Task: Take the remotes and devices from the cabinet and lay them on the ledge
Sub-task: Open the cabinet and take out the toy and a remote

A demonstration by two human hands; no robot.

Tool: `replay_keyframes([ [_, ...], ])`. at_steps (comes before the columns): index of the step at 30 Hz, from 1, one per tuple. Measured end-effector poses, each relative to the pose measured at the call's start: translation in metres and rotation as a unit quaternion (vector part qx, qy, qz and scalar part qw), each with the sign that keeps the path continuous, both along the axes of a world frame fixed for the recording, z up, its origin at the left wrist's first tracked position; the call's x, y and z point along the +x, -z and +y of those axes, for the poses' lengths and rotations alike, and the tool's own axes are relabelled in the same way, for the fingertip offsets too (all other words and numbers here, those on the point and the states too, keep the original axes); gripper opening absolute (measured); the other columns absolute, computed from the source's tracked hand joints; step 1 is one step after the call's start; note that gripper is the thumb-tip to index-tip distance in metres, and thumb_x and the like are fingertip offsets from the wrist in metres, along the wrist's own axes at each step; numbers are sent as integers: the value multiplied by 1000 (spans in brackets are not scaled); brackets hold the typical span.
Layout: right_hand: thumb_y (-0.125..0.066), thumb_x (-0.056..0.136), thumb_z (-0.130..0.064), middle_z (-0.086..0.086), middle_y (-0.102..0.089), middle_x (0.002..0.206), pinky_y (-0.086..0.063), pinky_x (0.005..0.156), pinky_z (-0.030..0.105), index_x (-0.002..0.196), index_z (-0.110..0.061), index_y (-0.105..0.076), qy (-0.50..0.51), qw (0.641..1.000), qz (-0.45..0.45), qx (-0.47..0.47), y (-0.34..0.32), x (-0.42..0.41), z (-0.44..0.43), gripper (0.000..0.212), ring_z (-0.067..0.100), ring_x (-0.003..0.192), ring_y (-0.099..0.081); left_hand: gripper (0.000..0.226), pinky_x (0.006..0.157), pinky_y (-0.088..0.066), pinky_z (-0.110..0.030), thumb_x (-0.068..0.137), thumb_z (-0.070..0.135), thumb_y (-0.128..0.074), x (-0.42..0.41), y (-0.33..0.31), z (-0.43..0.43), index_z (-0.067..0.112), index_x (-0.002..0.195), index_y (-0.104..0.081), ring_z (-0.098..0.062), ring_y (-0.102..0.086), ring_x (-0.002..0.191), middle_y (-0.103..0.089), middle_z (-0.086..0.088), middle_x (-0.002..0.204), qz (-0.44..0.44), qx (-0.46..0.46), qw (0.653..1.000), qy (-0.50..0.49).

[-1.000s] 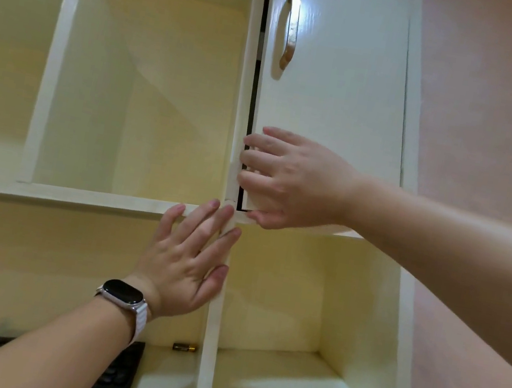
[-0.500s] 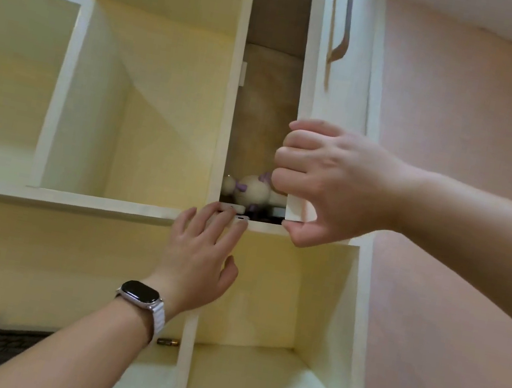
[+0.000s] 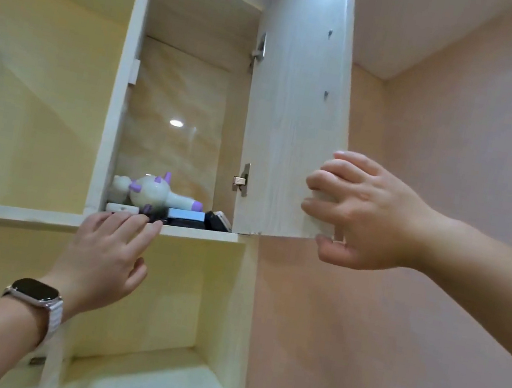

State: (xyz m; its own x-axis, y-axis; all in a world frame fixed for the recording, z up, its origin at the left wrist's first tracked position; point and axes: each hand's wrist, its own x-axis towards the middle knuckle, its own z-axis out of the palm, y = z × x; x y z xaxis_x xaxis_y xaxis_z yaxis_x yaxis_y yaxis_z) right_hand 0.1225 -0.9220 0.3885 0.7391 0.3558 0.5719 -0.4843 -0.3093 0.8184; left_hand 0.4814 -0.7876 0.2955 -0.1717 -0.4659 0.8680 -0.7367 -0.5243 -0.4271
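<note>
Up in the cabinet [image 3: 112,136], the devices [image 3: 185,215] lay along the front edge of the shelf [image 3: 200,234], a flat white one at the left, dark ones to the right, a white-and-purple toy [image 3: 150,191] behind them. The left hand [image 3: 105,256], grip released and fingers straight, had its fingertips at that edge. The right hand [image 3: 366,212] had its grip clasped on the lower corner of the open door [image 3: 295,115]. A watch [image 3: 35,292] sat on the left wrist.

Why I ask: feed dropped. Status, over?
Right hand grips pale wooden cabinet door, open. Left hand open, fingers at shelf edge. Dark flat devices inside; white-and-purple toy behind them.
</note>
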Motion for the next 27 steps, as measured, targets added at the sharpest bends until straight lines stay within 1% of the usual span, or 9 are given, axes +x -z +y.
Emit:
replay_keyframes([
  [5,-49,79,-43,12,-58,110,-32,110,47,101,-15,-68,102,993,-20,62,5,-14,-10,40,34,106,-52,60,84,-39,-49,74,33,-43,-4,0,2,5,122,-63,-37,-56,101,-63,-16,113,1,-10,1000,6],
  [11,-35,81,-45,9,-54,95,-38,97,46,91,-15,-61,163,982,-69,66,15,15,17,41,33,94,-51,58,84,-39,-47,75,32,-44,-5,-1,4,5,123,-63,-37,-58,99,-64,-16,112,3,5,1000,1],
  [14,-36,88,-47,7,-51,99,-37,94,44,99,-18,-54,141,979,-97,113,22,40,25,36,29,94,-47,56,81,-39,-43,75,33,-46,-6,-3,7,7,122,-64,-35,-60,98,-65,-12,111,4,24,1000,-5],
  [16,-37,90,-47,5,-46,95,-39,87,41,102,-18,-52,103,978,-105,149,27,63,28,34,27,85,-39,51,75,-41,-41,76,33,-48,-6,-9,10,8,117,-65,-33,-61,93,-66,-9,105,1,35,999,-2],
  [18,-39,90,-46,3,-39,92,-38,77,38,103,-18,-50,56,978,-99,176,30,88,30,33,25,83,-35,42,69,-45,-41,78,33,-50,-5,-17,12,8,109,-66,-32,-61,85,-65,-9,95,-4,53,999,-1],
  [20,-40,90,-47,2,-43,97,-37,74,37,106,-19,-47,6,969,-86,232,29,116,28,33,24,87,-39,32,62,-45,-41,82,33,-49,-4,-29,15,8,92,-65,-32,-58,74,-63,-9,81,-13,61,998,-19],
  [22,-42,90,-47,0,-46,104,-39,75,36,111,-20,-46,-52,943,-77,320,20,146,25,34,23,96,-43,29,57,-42,-39,85,34,-47,-3,-45,15,9,80,-62,-32,-57,67,-59,-8,72,-33,57,997,-37],
  [24,-44,90,-46,0,-49,112,-40,77,35,122,-22,-46,-93,909,-69,400,6,175,17,40,21,104,-44,27,54,-41,-37,84,33,-48,-3,-63,15,11,76,-60,-31,-55,62,-57,-7,69,-58,69,996,-27],
  [27,-48,90,-43,1,-50,125,-40,78,36,133,-23,-44,-131,862,-57,485,-18,217,-1,48,20,104,-45,25,50,-36,-32,80,35,-46,-1,-88,15,14,75,-60,-27,-50,56,-54,-2,65,-89,128,987,-39],
])
